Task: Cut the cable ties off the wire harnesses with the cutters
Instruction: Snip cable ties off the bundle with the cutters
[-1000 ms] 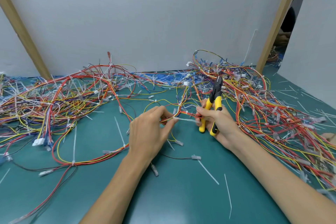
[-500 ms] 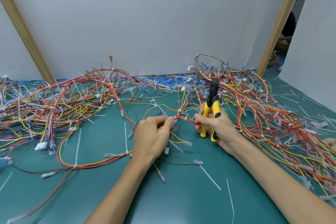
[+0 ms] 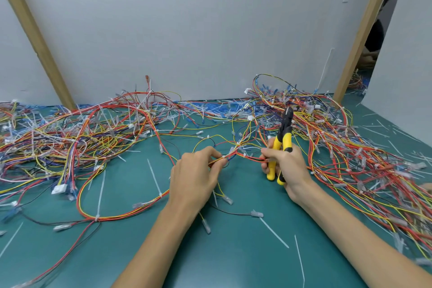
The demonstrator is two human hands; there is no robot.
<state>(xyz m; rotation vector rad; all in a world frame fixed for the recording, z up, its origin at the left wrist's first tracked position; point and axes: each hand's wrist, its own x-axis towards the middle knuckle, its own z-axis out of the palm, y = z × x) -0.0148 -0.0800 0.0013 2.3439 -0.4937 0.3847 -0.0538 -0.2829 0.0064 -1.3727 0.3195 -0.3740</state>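
Pulled tie's gone from my left hand (image 3: 194, 177). It now pinches the harness (image 3: 236, 154), stretched across to my right hand (image 3: 287, 166), which clenches cutters (image 3: 284, 138) plus wire, blades idle above the grip. Next tie, I reckon.

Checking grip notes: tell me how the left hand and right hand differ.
The left hand pinches only the wires; the right hand also grips the cutters. The left hand lies back up; the right hand is turned on edge, with the cutters pointing up. Both hold the same wires.
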